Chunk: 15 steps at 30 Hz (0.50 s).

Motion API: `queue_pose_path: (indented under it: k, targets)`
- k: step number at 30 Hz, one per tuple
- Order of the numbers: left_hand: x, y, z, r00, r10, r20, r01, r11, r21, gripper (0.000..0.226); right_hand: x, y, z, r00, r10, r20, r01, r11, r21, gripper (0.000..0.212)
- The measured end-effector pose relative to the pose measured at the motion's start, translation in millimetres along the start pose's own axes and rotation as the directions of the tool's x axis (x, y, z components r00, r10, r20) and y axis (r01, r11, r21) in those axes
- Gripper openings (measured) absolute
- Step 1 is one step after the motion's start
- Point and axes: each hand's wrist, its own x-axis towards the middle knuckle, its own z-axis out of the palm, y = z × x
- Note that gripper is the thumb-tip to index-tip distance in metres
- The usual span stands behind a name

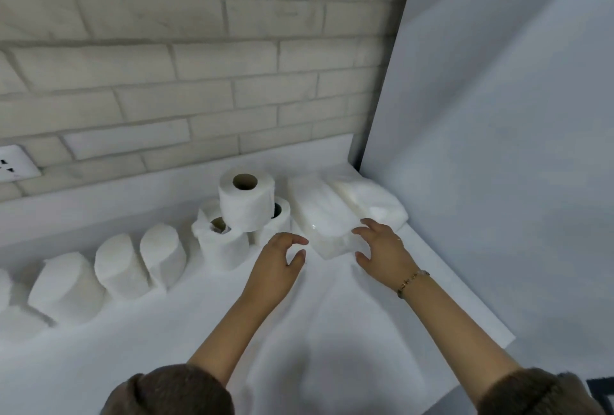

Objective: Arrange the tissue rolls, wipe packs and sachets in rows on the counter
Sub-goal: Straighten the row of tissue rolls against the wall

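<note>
1. White, glossy wrap covers the near wipe pack (319, 215), which lies at a slant on the surface (299, 331), just beside the far wipe pack (368, 198) tucked into the corner by the side panel (498, 148). A wrap like that probably slides easily, so a one-sided grip could let the pack swivel or slip out.
2. The left hand (279, 255) hovers just left of the pack's near end, fingers loosely curled, holding nothing. The right hand (382, 248) is spread over the near right corner and also holds nothing. Whether its fingertips touch the wrap, I cannot tell.
3. The biggest risk is the stack close behind the left hand. The top roll (246, 202) is balanced on two rolls (219, 241), one of them loosely unwound. A knuckle bump, or the pack swinging left, could topple it.
4. A fallen roll could run into the row of rolls (116, 265) lined up along the left and spoil the spacing.
5. Pushing the near pack back could shove the far one crooked against the panel.
6. No sachets are in view.
</note>
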Motion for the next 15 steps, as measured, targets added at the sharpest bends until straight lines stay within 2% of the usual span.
queue_pose_path:
  k: [3,7,10,12,15]
  targets:
    - [21.0,1.5,23.0,0.999,0.025,0.033,-0.026,0.998,0.058,0.025,22.7,28.0,2.4,0.999,0.033,0.023,-0.031,0.997,-0.076,0.059]
    - [47.3,-2.1,54.5,0.997,0.005,0.073,-0.014,0.992,0.123,0.050,53.5,64.5,6.8,0.995,0.080,0.065,-0.067,0.983,-0.173,0.074]
    - [64.6,-6.2,77.6,0.998,-0.004,0.059,-0.006,0.984,0.179,0.064,74.8,90.5,13.2,0.988,0.075,0.134,-0.038,0.966,-0.255,0.083]
    - [73.6,-9.6,89.7,0.997,-0.029,0.074,0.012,0.975,0.222,0.068,85.8,103.9,18.3,0.982,0.071,0.173,-0.022,0.963,-0.269,0.086]
    - [83.3,-18.1,100.7,0.993,-0.075,0.094,0.044,0.954,0.295,0.061,98.3,116.7,26.9,0.982,0.030,0.187,0.022,0.963,-0.269,0.077]
